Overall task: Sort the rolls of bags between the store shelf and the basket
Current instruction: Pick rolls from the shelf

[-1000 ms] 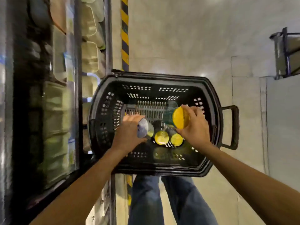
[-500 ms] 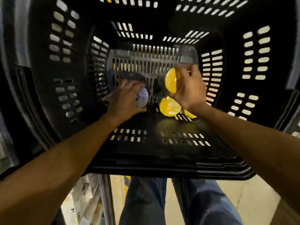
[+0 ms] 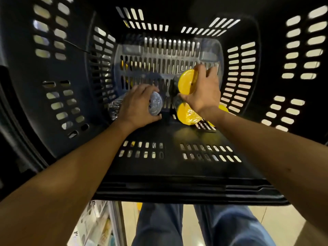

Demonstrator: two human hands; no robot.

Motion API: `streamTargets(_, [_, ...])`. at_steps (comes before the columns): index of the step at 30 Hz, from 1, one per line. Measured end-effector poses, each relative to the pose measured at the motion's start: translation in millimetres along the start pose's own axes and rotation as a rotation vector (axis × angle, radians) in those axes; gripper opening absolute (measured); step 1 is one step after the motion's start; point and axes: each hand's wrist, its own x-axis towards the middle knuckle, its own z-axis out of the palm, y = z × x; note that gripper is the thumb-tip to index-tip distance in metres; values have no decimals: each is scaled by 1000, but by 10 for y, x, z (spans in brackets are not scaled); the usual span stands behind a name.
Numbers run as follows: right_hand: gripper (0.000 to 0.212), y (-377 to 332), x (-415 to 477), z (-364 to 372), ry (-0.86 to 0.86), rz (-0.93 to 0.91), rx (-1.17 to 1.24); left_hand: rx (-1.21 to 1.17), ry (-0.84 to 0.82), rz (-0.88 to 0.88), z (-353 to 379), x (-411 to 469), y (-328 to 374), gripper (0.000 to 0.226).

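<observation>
Inside the basket (image 3: pixel 74 89), left hand (image 3: pixel 136 105) grips a grey roll (image 3: pixel 155 106), right hand (image 3: pixel 202 91) a yellow roll (image 3: pixel 187 82), fingers curled round each; lifting both straight up should clear the walls.

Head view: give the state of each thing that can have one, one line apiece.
basket, upright, rolls inside
left hand, gripping the grey roll
right hand, gripping the upper yellow roll
lower yellow roll, lying ungripped on the basket floor
third yellow roll, mostly hidden, ungripped
</observation>
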Motion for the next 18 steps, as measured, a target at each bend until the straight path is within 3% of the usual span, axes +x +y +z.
streamTargets(7, [91, 81, 7, 29, -133, 102, 331, -68, -149, -18, -152, -28, 14, 75])
streamTargets(18, [92, 99, -1, 97, -116, 118, 390, -97, -114, -78, -137, -57, -8, 56])
